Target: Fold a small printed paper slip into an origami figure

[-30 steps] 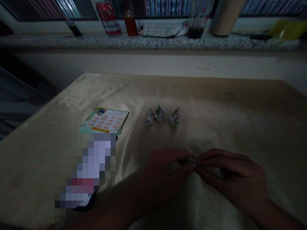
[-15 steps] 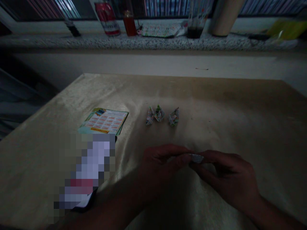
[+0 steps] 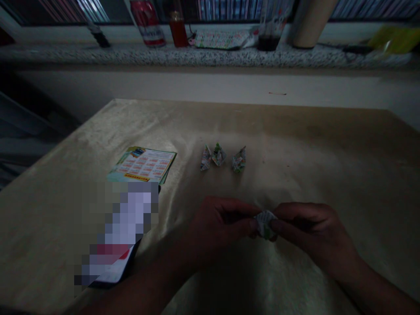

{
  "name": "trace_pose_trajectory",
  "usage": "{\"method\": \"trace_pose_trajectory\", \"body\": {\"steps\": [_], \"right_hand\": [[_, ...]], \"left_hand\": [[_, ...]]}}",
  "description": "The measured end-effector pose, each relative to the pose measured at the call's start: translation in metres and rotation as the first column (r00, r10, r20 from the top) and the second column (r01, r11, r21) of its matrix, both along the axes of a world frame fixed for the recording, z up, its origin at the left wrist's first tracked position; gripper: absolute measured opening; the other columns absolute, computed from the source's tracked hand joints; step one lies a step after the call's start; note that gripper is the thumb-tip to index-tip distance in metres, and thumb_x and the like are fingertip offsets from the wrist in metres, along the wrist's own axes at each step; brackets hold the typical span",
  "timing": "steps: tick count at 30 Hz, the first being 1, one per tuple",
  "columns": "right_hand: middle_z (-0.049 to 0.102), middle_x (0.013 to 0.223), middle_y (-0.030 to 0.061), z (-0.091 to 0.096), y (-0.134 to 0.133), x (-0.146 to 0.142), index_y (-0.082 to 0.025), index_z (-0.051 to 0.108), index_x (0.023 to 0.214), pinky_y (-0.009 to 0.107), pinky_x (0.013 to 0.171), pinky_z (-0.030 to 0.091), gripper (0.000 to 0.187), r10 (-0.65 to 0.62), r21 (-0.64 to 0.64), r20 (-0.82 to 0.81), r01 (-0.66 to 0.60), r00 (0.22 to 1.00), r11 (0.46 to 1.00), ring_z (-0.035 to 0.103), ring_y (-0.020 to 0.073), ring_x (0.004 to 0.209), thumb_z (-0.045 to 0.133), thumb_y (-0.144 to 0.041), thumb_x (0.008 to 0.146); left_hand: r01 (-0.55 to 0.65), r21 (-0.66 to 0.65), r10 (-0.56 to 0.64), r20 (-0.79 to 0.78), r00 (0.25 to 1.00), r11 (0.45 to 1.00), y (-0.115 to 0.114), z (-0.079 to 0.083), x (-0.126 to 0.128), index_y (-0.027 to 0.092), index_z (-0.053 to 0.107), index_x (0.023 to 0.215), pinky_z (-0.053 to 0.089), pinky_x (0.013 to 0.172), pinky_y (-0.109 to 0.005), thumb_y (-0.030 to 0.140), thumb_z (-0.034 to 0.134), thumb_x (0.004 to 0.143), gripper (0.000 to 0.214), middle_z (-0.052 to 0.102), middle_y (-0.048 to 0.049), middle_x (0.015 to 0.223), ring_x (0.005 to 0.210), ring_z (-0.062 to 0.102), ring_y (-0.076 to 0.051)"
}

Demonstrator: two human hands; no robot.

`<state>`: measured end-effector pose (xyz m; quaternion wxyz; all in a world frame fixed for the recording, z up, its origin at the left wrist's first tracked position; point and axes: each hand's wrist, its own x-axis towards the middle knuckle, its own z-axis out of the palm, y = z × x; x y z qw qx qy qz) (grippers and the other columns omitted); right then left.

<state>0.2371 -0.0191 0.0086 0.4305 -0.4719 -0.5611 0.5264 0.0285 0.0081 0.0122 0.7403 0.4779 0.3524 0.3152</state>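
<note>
Between my two hands is a small piece of folded printed paper point(image 3: 265, 224), whitish with a green patch. My left hand point(image 3: 223, 229) pinches its left side between thumb and fingers. On the right side, my right hand point(image 3: 310, 229) grips it the same way, thumb toward me. The paper is held above the table, and its edges are partly hidden by my fingertips. Farther off stand three small folded paper boats: a left one point(image 3: 205, 158), a middle one point(image 3: 218, 156) close beside it, and a right one point(image 3: 239, 160) set apart.
Printed cards point(image 3: 144, 164) lie on the cloth-covered table point(image 3: 315, 144) at the left, above a phone point(image 3: 114, 271) with a blurred screen. On the stone windowsill point(image 3: 183, 57) stand a red can point(image 3: 147, 24), an orange-red bottle point(image 3: 179, 33), a cup of dark liquid point(image 3: 269, 41) and a beige cylinder point(image 3: 311, 22).
The paper has been turned so that a wider face with green print shows. Both thumbs have shifted onto its near face. The boats stay where they were.
</note>
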Motion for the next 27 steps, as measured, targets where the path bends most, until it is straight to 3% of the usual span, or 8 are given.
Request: {"method": "trace_pose_trajectory", "body": {"steps": [9,13,16,19,22,25,27], "right_hand": [[0.081,0.075,0.0064,-0.010,0.005,0.007,-0.021,0.085,0.092,0.020,0.056,0.060,0.011,0.071,-0.228,-0.231,-0.125,0.970,0.966,0.073,0.0137,0.060,0.082,-0.026,0.083],[0.080,0.074,0.0057,-0.008,0.007,0.007,-0.021,0.085,0.087,0.021,0.055,0.061,0.011,0.041,-0.329,-0.352,-0.164,0.935,0.930,0.072,0.0133,0.056,0.085,-0.028,0.079],[0.079,0.071,0.0045,-0.008,0.008,0.006,-0.020,0.084,0.080,0.020,0.052,0.061,0.009,-0.018,-0.382,-0.425,-0.162,0.905,0.910,0.072,0.0130,0.052,0.088,-0.026,0.075],[0.079,0.069,0.0036,-0.010,0.007,0.005,-0.020,0.084,0.082,0.019,0.051,0.062,0.009,-0.036,-0.419,-0.479,-0.193,0.877,0.887,0.072,0.0124,0.051,0.088,-0.023,0.074],[0.079,0.070,0.0028,-0.011,0.005,0.005,-0.021,0.084,0.082,0.019,0.051,0.061,0.009,-0.020,-0.437,-0.496,-0.230,0.868,0.869,0.072,0.0120,0.051,0.089,-0.024,0.075],[0.079,0.071,0.0027,-0.011,0.005,0.006,-0.021,0.084,0.085,0.018,0.053,0.060,0.009,0.021,-0.417,-0.477,-0.247,0.879,0.875,0.072,0.0111,0.053,0.087,-0.026,0.078],[0.079,0.069,0.0031,-0.011,0.004,0.007,-0.021,0.084,0.086,0.019,0.057,0.060,0.011,0.077,-0.365,-0.445,-0.260,0.892,0.894,0.073,0.0110,0.056,0.084,-0.031,0.082]], "left_hand": [[-0.068,0.044,0.070,-0.059,0.996,0.997,0.000,0.007,0.003,0.018,0.083,0.086,0.054,0.065,-0.023,0.013,0.077,0.078,0.011,0.078,-0.0023,0.071,0.065,0.070,-0.013],[-0.035,0.037,0.037,-0.040,0.999,0.999,-0.001,0.005,0.001,0.018,0.082,0.091,0.056,0.072,-0.024,0.017,0.077,0.081,0.010,0.080,-0.0032,0.081,0.075,0.073,-0.015],[0.018,0.140,0.000,-0.131,0.991,0.990,-0.003,0.007,0.000,0.018,0.079,0.102,0.056,0.082,-0.029,0.017,0.078,0.082,0.020,0.080,-0.0045,0.095,0.089,0.074,-0.018],[0.072,0.362,0.043,-0.299,0.953,0.929,-0.005,0.010,0.001,0.019,0.076,0.111,0.055,0.086,-0.032,0.017,0.084,0.076,0.036,0.078,-0.0046,0.103,0.094,0.072,-0.021],[0.115,0.553,0.091,-0.331,0.939,0.825,-0.007,0.010,0.001,0.018,0.075,0.110,0.053,0.084,-0.030,0.024,0.086,0.077,0.035,0.077,-0.0048,0.102,0.092,0.071,-0.020],[0.085,0.632,0.117,-0.271,0.955,0.771,-0.007,0.006,0.001,0.015,0.075,0.107,0.053,0.081,-0.028,0.025,0.082,0.082,0.028,0.076,-0.0059,0.097,0.088,0.071,-0.018],[0.033,0.620,0.133,-0.219,0.967,0.784,-0.008,0.002,0.001,0.015,0.076,0.104,0.053,0.078,-0.027,0.025,0.079,0.085,0.022,0.075,-0.0053,0.094,0.085,0.071,-0.017]]}}
